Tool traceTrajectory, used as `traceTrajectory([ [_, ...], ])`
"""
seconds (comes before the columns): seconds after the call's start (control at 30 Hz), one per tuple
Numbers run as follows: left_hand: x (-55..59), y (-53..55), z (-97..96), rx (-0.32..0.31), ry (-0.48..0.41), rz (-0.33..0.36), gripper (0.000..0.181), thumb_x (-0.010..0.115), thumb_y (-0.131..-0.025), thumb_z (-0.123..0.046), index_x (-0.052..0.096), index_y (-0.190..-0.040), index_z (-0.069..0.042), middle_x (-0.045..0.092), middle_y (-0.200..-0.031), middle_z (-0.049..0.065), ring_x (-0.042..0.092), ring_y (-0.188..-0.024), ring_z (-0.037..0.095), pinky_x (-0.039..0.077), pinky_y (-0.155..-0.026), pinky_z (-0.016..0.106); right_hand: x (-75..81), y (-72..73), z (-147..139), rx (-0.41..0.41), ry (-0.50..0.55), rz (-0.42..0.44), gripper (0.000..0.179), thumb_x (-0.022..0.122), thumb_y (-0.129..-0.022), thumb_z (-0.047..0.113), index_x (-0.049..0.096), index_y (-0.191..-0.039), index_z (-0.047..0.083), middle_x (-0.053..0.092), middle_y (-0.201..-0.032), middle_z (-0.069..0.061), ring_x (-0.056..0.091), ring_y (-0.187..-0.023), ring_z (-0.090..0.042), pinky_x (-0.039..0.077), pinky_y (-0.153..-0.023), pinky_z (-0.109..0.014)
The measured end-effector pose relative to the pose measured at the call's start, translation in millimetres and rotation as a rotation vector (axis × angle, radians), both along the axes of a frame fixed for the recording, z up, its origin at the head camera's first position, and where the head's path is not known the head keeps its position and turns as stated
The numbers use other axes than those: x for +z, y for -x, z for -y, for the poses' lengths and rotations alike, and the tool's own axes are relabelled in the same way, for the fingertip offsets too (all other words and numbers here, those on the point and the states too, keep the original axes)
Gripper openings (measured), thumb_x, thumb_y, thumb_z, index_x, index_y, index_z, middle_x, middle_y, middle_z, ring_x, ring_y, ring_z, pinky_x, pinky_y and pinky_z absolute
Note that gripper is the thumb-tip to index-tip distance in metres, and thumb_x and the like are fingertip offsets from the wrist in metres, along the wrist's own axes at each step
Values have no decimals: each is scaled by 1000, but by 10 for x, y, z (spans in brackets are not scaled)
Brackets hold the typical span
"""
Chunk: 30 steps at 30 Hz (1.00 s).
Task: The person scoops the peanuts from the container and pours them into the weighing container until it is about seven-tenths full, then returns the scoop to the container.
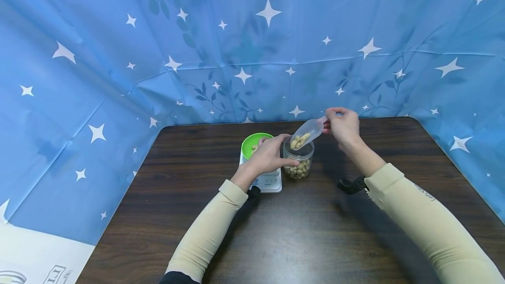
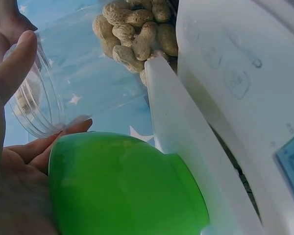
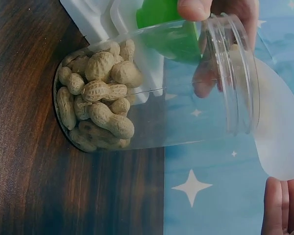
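In the head view my right hand (image 1: 344, 127) pinches the handle of a translucent scoop (image 1: 314, 129). The scoop tilts down over the mouth of a clear jar (image 1: 310, 159), with peanuts (image 1: 300, 140) lying in its front. Around the jar's neck, the thumb and fingers of my left hand (image 1: 268, 154) hold it upright on the table. More peanuts (image 3: 102, 93) fill the lower part of the jar in the right wrist view. Left of the jar, a green bowl (image 1: 247, 144) sits on a white kitchen scale (image 1: 273, 184), partly hidden by my left hand.
The dark wooden table (image 1: 315, 231) reaches back to a blue curtain (image 1: 236, 34) with white stars. A printed white surface (image 1: 39, 253) shows at the lower left. The scale stands close beside the jar.
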<state>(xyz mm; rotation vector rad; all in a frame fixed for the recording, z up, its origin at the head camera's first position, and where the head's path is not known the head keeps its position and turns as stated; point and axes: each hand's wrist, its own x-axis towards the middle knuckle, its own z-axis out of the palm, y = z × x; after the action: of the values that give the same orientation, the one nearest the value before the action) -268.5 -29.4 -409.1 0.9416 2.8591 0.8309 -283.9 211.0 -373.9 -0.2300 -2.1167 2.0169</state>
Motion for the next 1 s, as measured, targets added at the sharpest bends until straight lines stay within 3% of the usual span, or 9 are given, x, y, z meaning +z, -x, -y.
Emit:
traceTrajectory([
  [0.1, -7, 1, 3, -7, -3, 4, 84, 84, -84, -50, 50, -150, -10, 65, -135, 1, 60, -122, 19, 27, -113, 54, 1, -4, -18, -3, 52, 0, 43, 56, -106, 18, 51, -134, -14, 70, -74, 3, 67, -64, -5, 59, -61, -25],
  [0.3, -22, 4, 6, -17, 10, 1, 87, 83, -84, -51, 47, -151, -9, 63, -137, 2, 59, -125, 21, 29, -113, 53, 26, -3, -34, 14, 150, -33, 21, 56, -106, 14, 57, -117, -4, 72, -72, 0, 69, -64, -8, 58, -60, -25],
  [0.37, -23, 3, 8, -18, 7, -2, 88, 83, -84, -50, 46, -152, -9, 61, -140, 3, 57, -128, 21, 29, -114, 53, 45, -3, -27, 16, 138, -49, 17, 55, -106, 15, 57, -114, 0, 72, -72, 1, 70, -64, -8, 58, -61, -25],
  [0.63, 32, -14, 95, -12, -18, 13, 96, 82, -83, -56, 42, -156, -11, 48, -152, 5, 44, -138, 20, 26, -116, 52, 126, 25, 50, 22, 95, -56, 34, 56, -106, 19, 55, -128, -6, 73, -74, 4, 70, -66, -8, 59, -63, -26],
  [0.8, 84, -14, 236, 7, -25, 10, 95, 81, -85, -55, 39, -158, -11, 41, -157, 9, 37, -143, 25, 22, -117, 56, 136, 62, 130, 5, 67, -74, 33, 54, -107, 18, 55, -128, -7, 72, -72, 6, 70, -65, -7, 59, -61, -26],
  [1.0, 73, -22, 463, 74, -28, 4, 94, 81, -85, -54, 39, -159, -14, 37, -159, 10, 33, -146, 27, 16, -117, 58, 130, 98, 261, 21, 70, -85, 39, 53, -107, 18, 53, -133, -11, 71, -74, 3, 69, -66, -8, 59, -61, -25],
])
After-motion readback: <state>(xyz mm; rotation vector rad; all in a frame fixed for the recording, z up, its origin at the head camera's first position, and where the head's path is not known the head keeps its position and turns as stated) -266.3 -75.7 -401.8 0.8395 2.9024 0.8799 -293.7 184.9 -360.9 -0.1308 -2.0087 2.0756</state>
